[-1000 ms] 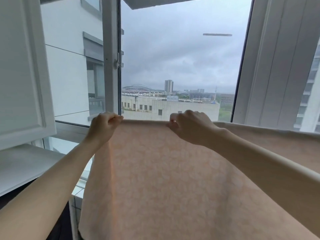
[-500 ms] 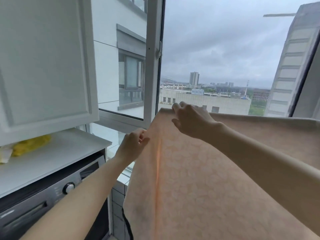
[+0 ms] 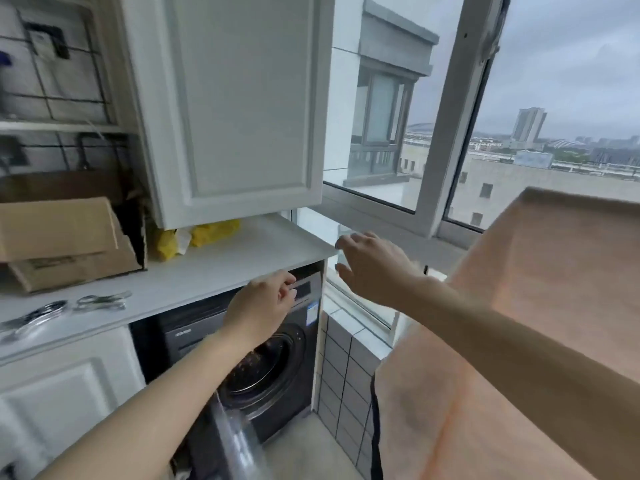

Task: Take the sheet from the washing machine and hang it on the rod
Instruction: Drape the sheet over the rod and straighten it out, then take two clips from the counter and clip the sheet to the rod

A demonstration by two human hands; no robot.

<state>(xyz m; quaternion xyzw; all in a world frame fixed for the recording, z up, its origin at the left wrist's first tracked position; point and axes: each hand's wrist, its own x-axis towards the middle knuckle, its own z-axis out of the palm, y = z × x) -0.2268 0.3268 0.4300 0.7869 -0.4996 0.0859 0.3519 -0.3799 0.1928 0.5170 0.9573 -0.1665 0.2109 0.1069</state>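
The peach sheet (image 3: 540, 306) hangs draped at the right, its top edge folded over something I cannot see; the rod itself is hidden under it. Neither hand touches the sheet. My right hand (image 3: 374, 268) is in the air left of the sheet, fingers spread and relaxed, holding nothing. My left hand (image 3: 263, 306) hangs lower, in front of the dark washing machine (image 3: 277, 368), with its fingers loosely curled and empty. The machine's round door (image 3: 235, 441) stands open toward me and the drum shows inside.
A white counter (image 3: 214, 268) runs over the machine, carrying a cardboard box (image 3: 65, 240), yellow bags (image 3: 204, 233) and metal clips (image 3: 93, 301). A white wall cabinet (image 3: 239, 105) hangs above. A tiled ledge (image 3: 346, 375) and the window frame (image 3: 446, 133) stand behind the sheet.
Both hands have let go of the sheet's top edge and moved left toward the washing machine. My view has swung left and down, so the sheet now lies at the right.
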